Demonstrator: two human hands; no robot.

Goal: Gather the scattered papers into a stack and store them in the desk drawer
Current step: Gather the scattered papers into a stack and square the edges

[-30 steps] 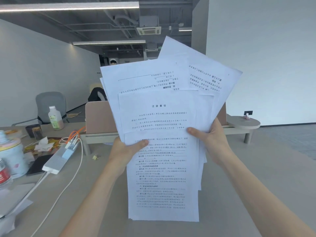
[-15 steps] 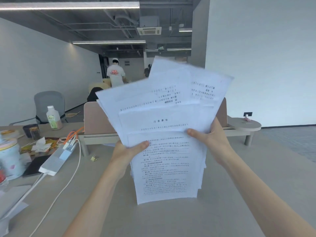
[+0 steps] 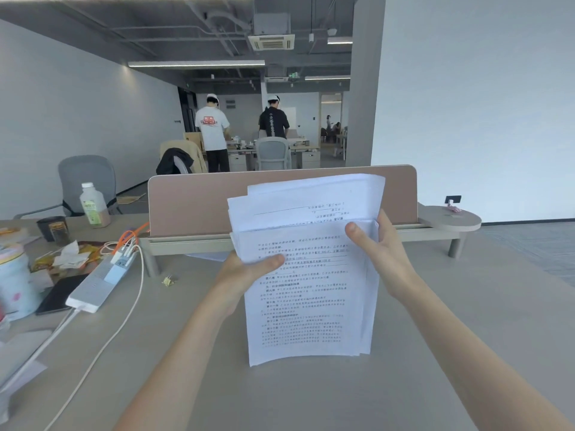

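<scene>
A stack of printed white papers (image 3: 306, 306) stands on its lower edge on the grey desk (image 3: 435, 321), held upright in front of me. My left hand (image 3: 249, 272) grips its left edge with the thumb across the front sheet. My right hand (image 3: 376, 247) grips the right edge near the top. The sheets are roughly squared, with a few back sheets sticking up higher. No drawer shows in this view.
A tan divider panel (image 3: 199, 200) runs behind the papers. To the left lie a white power strip (image 3: 99, 281) with cables, a dark phone (image 3: 60, 295), a bottle (image 3: 93, 205), jars and wrappers. A small gold clip (image 3: 169, 280) lies near my left wrist. Two people stand far behind.
The fanned-out papers came down from head height onto the desk and closed into a tighter stack. Both hands moved down with them, keeping hold of the edges.
</scene>
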